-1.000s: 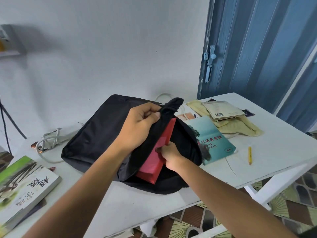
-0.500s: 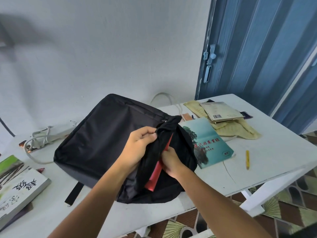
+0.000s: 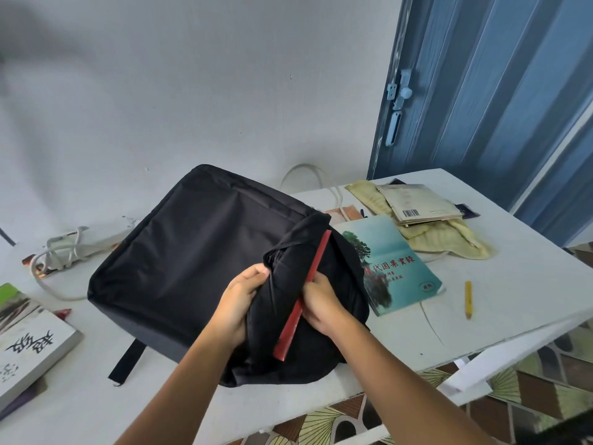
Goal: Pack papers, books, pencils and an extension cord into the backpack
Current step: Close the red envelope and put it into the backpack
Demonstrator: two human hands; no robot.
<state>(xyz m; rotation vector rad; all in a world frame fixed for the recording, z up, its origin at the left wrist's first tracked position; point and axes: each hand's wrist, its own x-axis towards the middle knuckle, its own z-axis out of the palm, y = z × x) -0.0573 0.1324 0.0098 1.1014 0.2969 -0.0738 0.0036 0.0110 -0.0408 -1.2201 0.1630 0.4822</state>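
The left hand (image 3: 239,303) is gripping the zippered edge of the black fabric backpack (image 3: 192,258), fingers curled round the flap, while the right hand (image 3: 321,305) is pinching the thin red book (image 3: 303,297) that is sticking edge-up out of the bag's opening. The book is sitting between the two hands, part of it hidden inside, its lower corner poking out toward the person. The backpack is lying flat on the white painted surface (image 3: 513,284), stretching away to the left of the hands. Just right of the right hand, a teal paperback with a tree on its cover (image 3: 394,264) is lying partly under the bag's edge. Farther right, a short yellow pencil (image 3: 468,298) is resting alone. Beyond that book, a worn cream booklet with a barcode (image 3: 417,203) is sitting on a pale yellow cloth (image 3: 449,239). Well left of the left hand, a white extension cord (image 3: 70,248) is lying coiled, and nearer the person a grey-and-white book with black characters (image 3: 29,348) is waiting.
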